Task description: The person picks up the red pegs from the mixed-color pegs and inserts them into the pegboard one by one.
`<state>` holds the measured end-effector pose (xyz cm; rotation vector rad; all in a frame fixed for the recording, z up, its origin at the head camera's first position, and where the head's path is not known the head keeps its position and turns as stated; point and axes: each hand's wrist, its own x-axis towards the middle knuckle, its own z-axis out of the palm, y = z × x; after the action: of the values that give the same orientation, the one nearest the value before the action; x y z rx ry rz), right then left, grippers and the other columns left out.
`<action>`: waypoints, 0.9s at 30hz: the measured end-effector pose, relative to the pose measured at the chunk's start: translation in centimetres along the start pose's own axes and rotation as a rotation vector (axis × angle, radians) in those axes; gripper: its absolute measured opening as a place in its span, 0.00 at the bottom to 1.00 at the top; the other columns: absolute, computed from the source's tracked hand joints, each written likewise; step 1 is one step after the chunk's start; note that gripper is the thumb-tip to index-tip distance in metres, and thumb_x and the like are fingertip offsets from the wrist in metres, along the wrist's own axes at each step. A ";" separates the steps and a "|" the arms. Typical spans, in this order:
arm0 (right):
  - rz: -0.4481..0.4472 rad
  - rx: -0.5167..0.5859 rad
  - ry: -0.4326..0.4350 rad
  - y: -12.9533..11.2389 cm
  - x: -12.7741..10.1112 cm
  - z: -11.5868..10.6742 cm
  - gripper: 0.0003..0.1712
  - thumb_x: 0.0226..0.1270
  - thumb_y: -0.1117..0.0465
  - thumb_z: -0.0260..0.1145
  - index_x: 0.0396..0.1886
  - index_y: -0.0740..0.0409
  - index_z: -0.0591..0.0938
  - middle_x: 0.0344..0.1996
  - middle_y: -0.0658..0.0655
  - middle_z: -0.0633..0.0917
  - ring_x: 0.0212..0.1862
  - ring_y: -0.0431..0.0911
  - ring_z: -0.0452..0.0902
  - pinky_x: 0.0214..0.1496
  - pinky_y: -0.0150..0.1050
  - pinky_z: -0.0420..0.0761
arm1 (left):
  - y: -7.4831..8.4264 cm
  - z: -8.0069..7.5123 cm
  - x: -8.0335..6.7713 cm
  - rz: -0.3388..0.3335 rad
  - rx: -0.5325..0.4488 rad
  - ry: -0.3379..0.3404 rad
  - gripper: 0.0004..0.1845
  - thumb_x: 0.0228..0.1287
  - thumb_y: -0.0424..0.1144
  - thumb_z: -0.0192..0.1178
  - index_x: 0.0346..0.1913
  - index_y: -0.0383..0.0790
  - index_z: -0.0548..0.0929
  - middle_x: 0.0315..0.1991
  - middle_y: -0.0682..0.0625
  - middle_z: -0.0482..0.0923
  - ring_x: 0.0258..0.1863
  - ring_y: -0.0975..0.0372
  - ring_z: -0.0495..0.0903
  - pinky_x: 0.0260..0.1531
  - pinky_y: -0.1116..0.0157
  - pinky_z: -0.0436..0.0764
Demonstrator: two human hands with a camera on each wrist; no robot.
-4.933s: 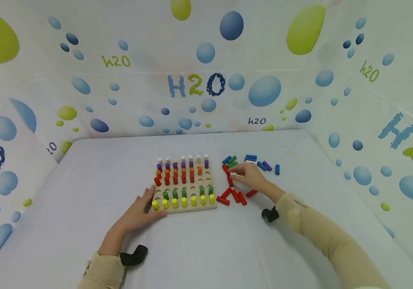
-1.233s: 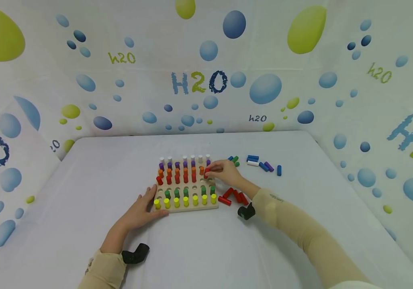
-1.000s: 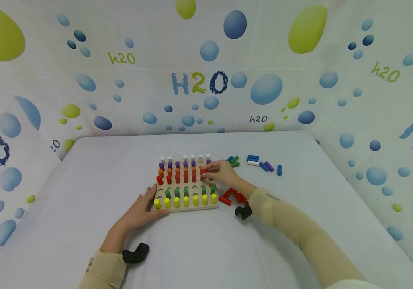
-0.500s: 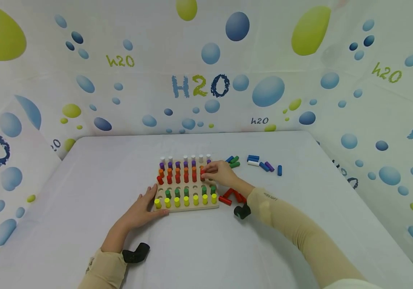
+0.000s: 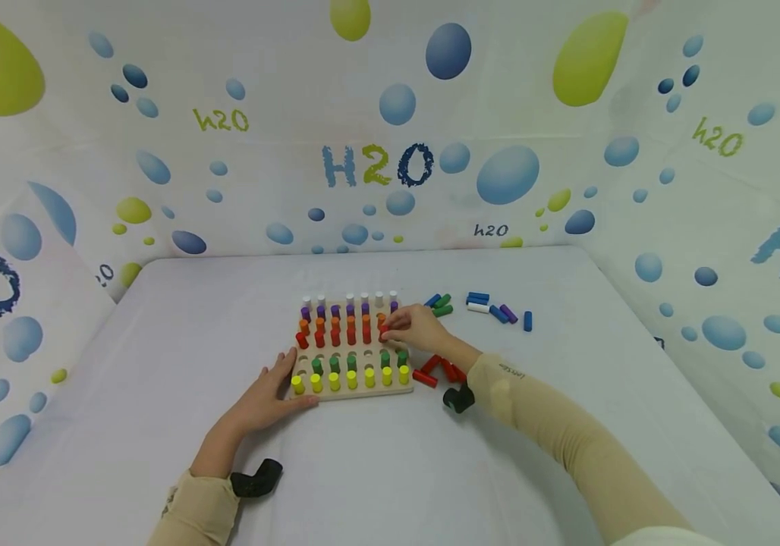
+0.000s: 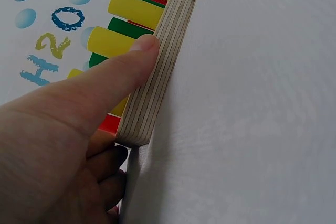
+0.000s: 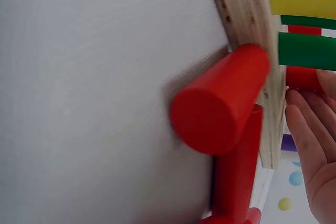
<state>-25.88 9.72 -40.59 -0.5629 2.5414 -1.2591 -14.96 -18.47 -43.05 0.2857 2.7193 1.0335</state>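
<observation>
A wooden pegboard (image 5: 363,394) stands on the white-covered table with rows of white, purple, orange, red, green and yellow pegs. My left hand (image 5: 260,398) holds its near left corner; in the left wrist view the thumb (image 6: 126,66) lies along the front edge and the other fingers curl beside the corner. Between thumb and fingertips, my right hand (image 5: 424,330) pinches a red peg (image 5: 383,332) upright at the right end of the red row. In the right wrist view, that red peg (image 7: 302,77) shows behind a green peg (image 7: 304,51).
Several loose red pegs (image 5: 425,378) lie just right of the board, under the right wrist. Farther back are loose green pegs (image 5: 442,311), blue pegs (image 5: 478,297), a white peg (image 5: 478,309) and a purple peg (image 5: 509,314). Patterned cloth walls (image 5: 260,61) surround the table.
My right hand has come left from the loose red pegs to the board, bringing a red peg. Over the last second it shifted slightly left along the red row. My left hand stays put.
</observation>
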 end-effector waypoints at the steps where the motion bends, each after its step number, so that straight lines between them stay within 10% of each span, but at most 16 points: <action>1: 0.004 -0.015 -0.002 0.0 -0.1 0.0 0.11 0.57 0.61 0.67 0.39 0.61 0.83 0.36 0.54 0.85 0.43 0.45 0.80 0.46 0.35 0.80 | 0.0 0.0 0.0 -0.001 -0.001 -0.001 0.55 0.51 0.61 0.62 0.71 0.33 0.44 0.70 0.35 0.42 0.69 0.45 0.38 0.66 0.48 0.38; 27: -0.021 -0.039 0.013 -0.1 -1.8 -1.1 0.19 0.57 0.58 0.68 0.49 0.58 0.81 0.43 0.53 0.84 0.46 0.44 0.80 0.47 0.34 0.79 | 0.2 0.4 -0.7 -0.010 0.002 -0.005 0.55 0.51 0.61 0.62 0.71 0.34 0.44 0.70 0.35 0.42 0.69 0.45 0.39 0.66 0.47 0.38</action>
<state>-24.71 11.25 -39.77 -0.5934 2.5826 -1.2271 -14.13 -18.26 -43.09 0.2735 2.7152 1.0258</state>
